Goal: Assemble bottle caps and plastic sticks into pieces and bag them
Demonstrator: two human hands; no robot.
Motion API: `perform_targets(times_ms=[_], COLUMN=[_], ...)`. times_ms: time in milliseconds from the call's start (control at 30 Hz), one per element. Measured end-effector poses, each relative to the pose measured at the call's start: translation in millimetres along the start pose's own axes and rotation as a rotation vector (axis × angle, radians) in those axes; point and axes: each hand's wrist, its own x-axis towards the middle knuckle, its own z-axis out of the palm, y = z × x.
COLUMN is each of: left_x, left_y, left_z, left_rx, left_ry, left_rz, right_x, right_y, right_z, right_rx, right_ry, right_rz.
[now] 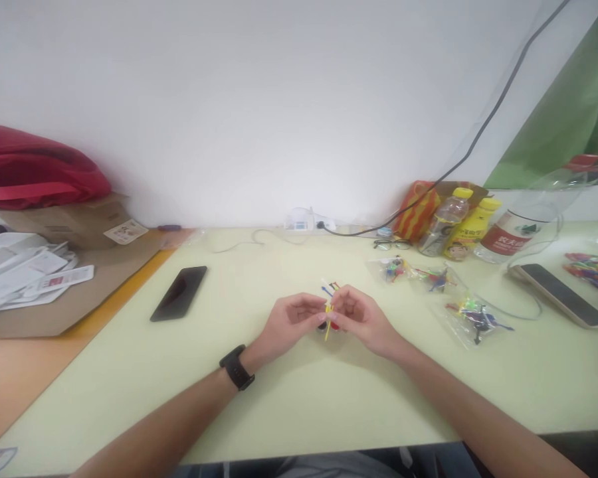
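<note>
My left hand [292, 322] and my right hand [361, 318] meet over the middle of the pale yellow table [289, 398]. Both pinch a small bundle of thin coloured plastic sticks [329, 312], with a yellow one hanging down between the fingertips and blue and red tips poking up behind. A black watch sits on my left wrist. The fingers of both hands are curled closed around the sticks.
A black phone [179, 293] lies to the left. Clear bags of coloured pieces [471, 315] lie to the right, with a second phone [558, 294], bottles [448, 229], glasses [391, 244] and a cable behind. Cardboard, papers [30, 279] and a red bag [30, 169] sit far left.
</note>
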Motion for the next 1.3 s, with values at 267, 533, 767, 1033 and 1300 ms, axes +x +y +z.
perform_targets(times_ms=[267, 533, 767, 1033, 1300], left_x=[1, 1, 1, 0, 0], left_y=[0, 2, 6, 2, 0], left_z=[-4.4, -6.3, -4.2, -4.3, -4.6], left_rx=[-0.031, -0.05, -0.053, -0.038, -0.036], left_ry=[0.007, -0.017, 0.034, -0.013, -0.035], left_rz=[-0.034, -0.042, -0.06, -0.04, -0.026], right_x=[-5, -8, -1, -2, -3], right_y=[-4, 2, -1, -9, -2], right_z=[-2, -3, -17, -5, -1], right_rx=[-0.186, -0.287, -0.157, -0.013, -0.111], right_ry=[0.131, 0.114, 0.121, 0.034, -0.006], right_rz=[-0.146, -0.213, -0.044, -0.075, -0.073])
